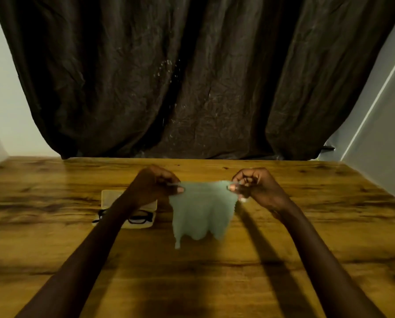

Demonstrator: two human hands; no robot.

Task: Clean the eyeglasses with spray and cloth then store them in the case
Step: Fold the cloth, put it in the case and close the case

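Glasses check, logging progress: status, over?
Left hand and right hand pinch cloth corners, held up. Glasses in open case. Nothing blocking.

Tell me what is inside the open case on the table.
The case holds black glasses in its lower half. The left forearm crosses it, hiding the middle of the glasses and part of the case.

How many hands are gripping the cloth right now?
2: the left hand pinches the cloth at its top left corner, the right hand at its top right corner.
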